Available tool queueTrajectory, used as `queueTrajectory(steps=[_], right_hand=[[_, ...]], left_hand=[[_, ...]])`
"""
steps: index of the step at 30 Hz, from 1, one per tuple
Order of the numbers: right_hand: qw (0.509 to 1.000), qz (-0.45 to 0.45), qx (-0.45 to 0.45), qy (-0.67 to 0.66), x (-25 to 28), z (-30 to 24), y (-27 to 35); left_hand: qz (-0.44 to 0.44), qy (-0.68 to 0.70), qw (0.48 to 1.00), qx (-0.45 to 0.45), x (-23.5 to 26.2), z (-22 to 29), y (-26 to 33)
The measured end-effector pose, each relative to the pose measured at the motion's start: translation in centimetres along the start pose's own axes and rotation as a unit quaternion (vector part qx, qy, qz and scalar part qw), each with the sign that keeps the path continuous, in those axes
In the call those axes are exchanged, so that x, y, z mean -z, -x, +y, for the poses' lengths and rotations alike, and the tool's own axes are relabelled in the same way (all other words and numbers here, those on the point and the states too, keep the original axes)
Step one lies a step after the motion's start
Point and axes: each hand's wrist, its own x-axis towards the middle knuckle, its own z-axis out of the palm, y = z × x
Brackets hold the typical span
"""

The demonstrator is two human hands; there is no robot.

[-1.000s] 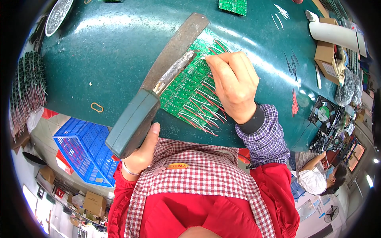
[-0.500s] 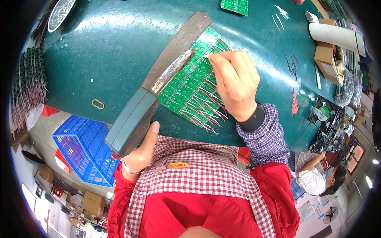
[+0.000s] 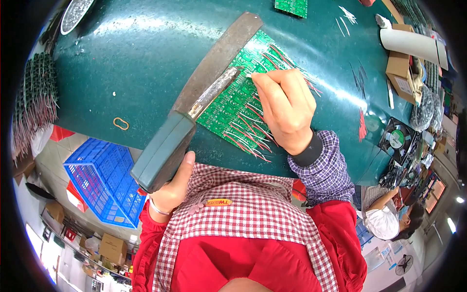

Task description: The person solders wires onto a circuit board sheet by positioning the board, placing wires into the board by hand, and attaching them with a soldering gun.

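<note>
A soldering iron (image 3: 168, 151) with a thick grey-green handle is gripped in my left hand (image 3: 176, 184). Its worn metal barrel slants up over a green circuit board (image 3: 215, 116), the tip close to my right fingertips. My right hand (image 3: 288, 109) hovers above the board, thumb and forefinger pinching a thin white wire (image 3: 248, 75), whose other end is hidden. Rows of red and white wires (image 3: 248, 131) stick out along the board's right and lower sides. A long brownish metal bar (image 3: 206, 67) lies along its left edge, partly behind the iron.
Loose dark wires (image 3: 359, 80), red wires (image 3: 362, 125) and white wires (image 3: 348, 15) lie rightward. A small fan (image 3: 395, 139) stands by the right edge. Another board (image 3: 292, 7) is at the back. A rubber band (image 3: 120, 123) lies left, with a blue crate (image 3: 104, 180) below table level.
My right hand has moved slightly down and left. More red and white wires show above it, at the board's upper right. The soldering iron has barely shifted.
</note>
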Motion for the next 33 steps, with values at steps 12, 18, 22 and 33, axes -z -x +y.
queueTrajectory(steps=[12,18,22,33], right_hand=[[1.000,-0.008,0.002,0.007,-0.19,0.08,0.17],[1.000,-0.014,0.000,0.009,-0.18,0.12,0.21],[1.000,-0.014,0.002,0.010,-0.22,0.12,0.18],[1.000,-0.012,0.001,0.018,-0.29,0.09,0.23]], left_hand=[[-0.002,-0.020,1.000,0.008,-0.35,0.21,-0.19],[-0.022,-0.060,0.997,-0.032,0.01,-0.34,-0.46],[-0.020,-0.044,0.999,-0.021,-0.14,0.23,-0.36],[0.003,-0.001,1.000,0.004,-0.29,0.36,-0.09]])
